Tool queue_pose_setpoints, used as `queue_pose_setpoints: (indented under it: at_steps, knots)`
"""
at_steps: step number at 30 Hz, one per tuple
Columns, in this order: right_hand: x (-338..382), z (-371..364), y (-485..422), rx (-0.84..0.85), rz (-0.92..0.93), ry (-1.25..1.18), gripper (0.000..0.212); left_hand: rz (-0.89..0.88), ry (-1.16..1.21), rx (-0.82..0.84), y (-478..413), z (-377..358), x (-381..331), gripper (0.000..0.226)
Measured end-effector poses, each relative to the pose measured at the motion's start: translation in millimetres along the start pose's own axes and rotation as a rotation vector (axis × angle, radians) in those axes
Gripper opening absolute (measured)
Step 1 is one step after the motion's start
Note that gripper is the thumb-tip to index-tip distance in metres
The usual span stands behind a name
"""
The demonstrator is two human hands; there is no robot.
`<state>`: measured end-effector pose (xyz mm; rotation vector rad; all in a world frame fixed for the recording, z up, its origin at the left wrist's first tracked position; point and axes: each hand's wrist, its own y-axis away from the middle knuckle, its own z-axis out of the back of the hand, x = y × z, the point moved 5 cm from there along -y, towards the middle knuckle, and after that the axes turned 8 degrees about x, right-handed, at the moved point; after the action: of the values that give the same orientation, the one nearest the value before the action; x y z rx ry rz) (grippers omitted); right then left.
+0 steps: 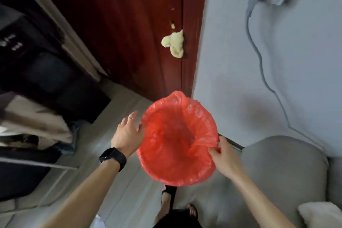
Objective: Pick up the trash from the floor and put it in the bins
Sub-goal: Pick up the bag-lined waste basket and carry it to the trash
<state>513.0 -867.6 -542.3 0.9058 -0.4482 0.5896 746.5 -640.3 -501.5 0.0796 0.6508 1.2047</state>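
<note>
Your right hand has its grip clamped on the round bin lined with thin red plastic, pinching the liner at the right of the rim. Your left hand, with a black wristwatch, has its grip apart: the fingers are spread and the thumb touches the left of the rim. The bin's mouth faces you, between the dark red wooden door and the grey upholstered sofa arm, above the pale floor.
</note>
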Motion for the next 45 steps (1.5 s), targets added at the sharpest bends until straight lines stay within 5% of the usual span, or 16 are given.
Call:
queue_pose_setpoints:
  at_steps: [11, 17, 31, 39, 45]
  knots:
    - [141.5, -107.0, 109.7, 0.373, 0.436, 0.354, 0.018, 0.5, 0.606, -0.33, 282.8, 36.8, 192.1, 0.03]
    - [173.4, -243.9, 191.6, 0.646, 0.639, 0.656, 0.025, 0.804, 0.806, -0.541, 473.1, -0.4, 281.3, 0.012]
    - [104.3, -497.2, 499.9, 0.968, 0.965, 0.977, 0.023, 1.318, 1.111, -0.823, 848.6, -155.3, 394.2, 0.007]
    - [52.0, -608.9, 655.5, 1.118, 1.035, 1.051, 0.027, 1.488, 1.278, -1.013, 1016.8, -222.5, 444.5, 0.03]
    - [23.1, -676.6, 734.6, 1.227, 1.07, 1.083, 0.034, 1.645, 1.279, -1.261, 1107.9, -233.1, 468.5, 0.01]
